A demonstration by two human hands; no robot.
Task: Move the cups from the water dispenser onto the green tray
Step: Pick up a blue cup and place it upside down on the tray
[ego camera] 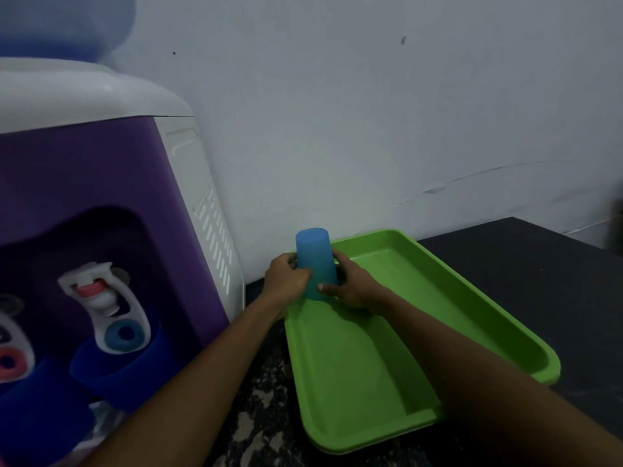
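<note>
A light blue cup [316, 266] is being held upside down at the far left corner of the green tray [438, 298], the fingers of the left hand [286, 281] and right hand [350, 286] being clamped on its sides. Whether its rim is touching the tray cannot be told. Two dark blue cups [118, 372] are being left under the taps of the water dispenser [101, 163] beside it on the worktop [539, 264], so most of the task is judged undone.

Pale wall [371, 112], dark countertop [539, 264], dim light
</note>
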